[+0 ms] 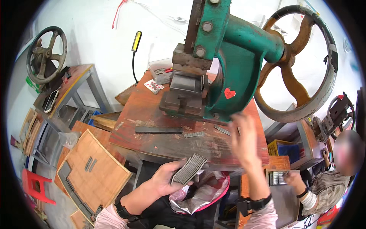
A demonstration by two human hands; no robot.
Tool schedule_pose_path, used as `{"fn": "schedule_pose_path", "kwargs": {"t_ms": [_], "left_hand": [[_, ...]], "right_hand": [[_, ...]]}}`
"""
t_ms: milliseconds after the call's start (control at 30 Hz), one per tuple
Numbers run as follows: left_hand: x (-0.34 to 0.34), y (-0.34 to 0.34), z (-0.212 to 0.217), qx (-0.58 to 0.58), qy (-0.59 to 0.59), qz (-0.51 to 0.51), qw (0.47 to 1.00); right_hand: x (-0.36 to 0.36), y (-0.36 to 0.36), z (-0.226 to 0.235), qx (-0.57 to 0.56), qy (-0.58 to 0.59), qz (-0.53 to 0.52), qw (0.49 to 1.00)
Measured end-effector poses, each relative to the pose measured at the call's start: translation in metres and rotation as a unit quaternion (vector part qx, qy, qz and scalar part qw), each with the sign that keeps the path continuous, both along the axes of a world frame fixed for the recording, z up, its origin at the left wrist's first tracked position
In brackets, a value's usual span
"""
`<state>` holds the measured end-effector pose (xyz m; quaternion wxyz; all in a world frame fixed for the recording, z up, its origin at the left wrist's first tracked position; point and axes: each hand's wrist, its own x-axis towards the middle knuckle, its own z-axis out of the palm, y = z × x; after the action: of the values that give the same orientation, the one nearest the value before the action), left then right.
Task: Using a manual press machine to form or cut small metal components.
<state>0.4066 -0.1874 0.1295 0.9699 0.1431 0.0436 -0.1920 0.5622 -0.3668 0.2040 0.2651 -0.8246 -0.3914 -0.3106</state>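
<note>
My left hand [164, 178] is closed around a block of grey ribbed metal strips [189, 168], lying side by side and tilted above the front edge of the wooden bench [152, 143]. Over the bench's right side is my right hand [244, 139], its fingers smeared by motion, so I cannot tell what they hold. Close to it lie a short ribbed strip [222, 130] and another ribbed strip [194, 134]. A long dark metal bar [159, 130] rests left of them. Behind stands a green hand press [238, 72] with a steel die block [185, 83].
A large handwheel [297, 80] juts out at the right. A wooden board [95, 168] with grey strips is at the lower left, near a red stool [36, 185]. An open bag [202, 194] sits below my hands. A co-worker [324, 191] is at the far right.
</note>
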Motion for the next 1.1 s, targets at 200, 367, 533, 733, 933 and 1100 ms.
{"fn": "schedule_pose_path", "kwargs": {"t_ms": [200, 367, 533, 733, 933, 1100], "left_hand": [[-0.011, -0.003, -0.050, -0.047, 0.031, -0.072, 0.996], [-0.029, -0.053, -0.139, 0.240, 0.157, -0.059, 0.956], [-0.054, -0.096, -0.192, 0.054, 0.392, -0.146, 0.907], [-0.084, -0.010, -0.161, 0.202, 0.079, 0.072, 0.973], [-0.204, 0.151, -0.138, 0.646, 0.251, 0.350, 0.630], [-0.309, 0.257, -0.161, 0.871, 0.346, 0.283, 0.201]], "right_hand": [[0.000, 0.033, -0.088, -0.042, 0.129, 0.094, 0.986], [0.000, 0.031, -0.098, -0.024, 0.122, 0.107, 0.986], [-0.004, 0.029, -0.098, -0.040, 0.100, 0.077, 0.991], [-0.010, 0.028, -0.094, -0.051, 0.132, 0.055, 0.988], [-0.057, 0.046, -0.093, 0.041, 0.061, 0.134, 0.988], [-0.148, 0.119, -0.142, -0.027, 0.182, 0.327, 0.927]]}}
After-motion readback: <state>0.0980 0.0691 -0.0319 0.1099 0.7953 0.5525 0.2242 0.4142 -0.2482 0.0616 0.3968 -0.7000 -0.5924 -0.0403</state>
